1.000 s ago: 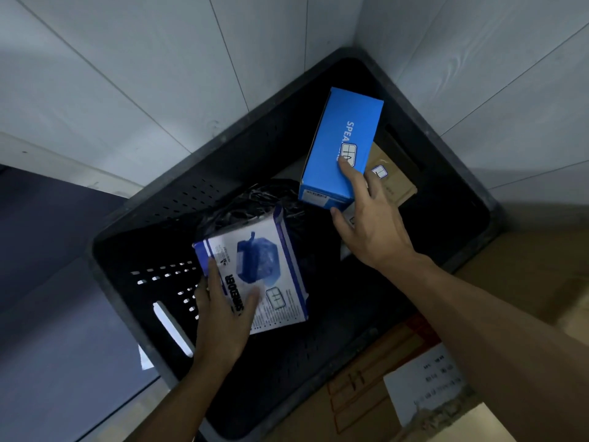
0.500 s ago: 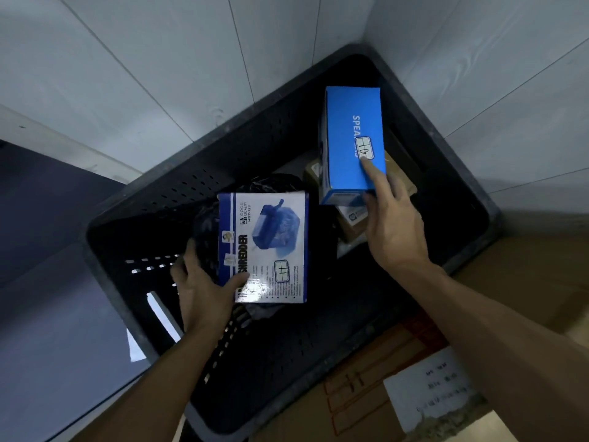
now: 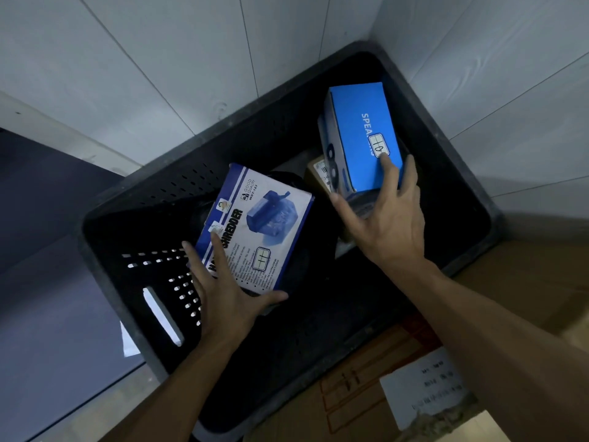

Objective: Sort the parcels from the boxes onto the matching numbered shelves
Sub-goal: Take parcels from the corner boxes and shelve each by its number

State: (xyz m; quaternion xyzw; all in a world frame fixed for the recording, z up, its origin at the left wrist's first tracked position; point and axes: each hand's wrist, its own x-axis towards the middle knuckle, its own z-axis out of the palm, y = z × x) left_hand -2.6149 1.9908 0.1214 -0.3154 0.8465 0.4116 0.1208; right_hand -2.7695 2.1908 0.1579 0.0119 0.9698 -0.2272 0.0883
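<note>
A black perforated crate (image 3: 446,145) stands in a tiled corner. My left hand (image 3: 228,301) grips the near end of a white-and-blue shredder box (image 3: 264,224), whose sticker reads 11. My right hand (image 3: 392,218) holds a bright blue speaker box (image 3: 360,132) by its near end, with a fingertip on its sticker. Both boxes are lifted and tilted over the crate. A brown parcel (image 3: 315,173) lies under the blue box, mostly hidden. A dark bagged parcel (image 3: 287,180) lies behind the shredder box.
White tiled walls (image 3: 159,59) close in behind and to the right of the crate. A flat cardboard box (image 3: 526,282) with a white label (image 3: 430,384) lies at the lower right. A dark panel (image 3: 41,218) stands at the left.
Both hands have raised their boxes higher. The shredder box has tilted clockwise and the blue box has turned to show its side face.
</note>
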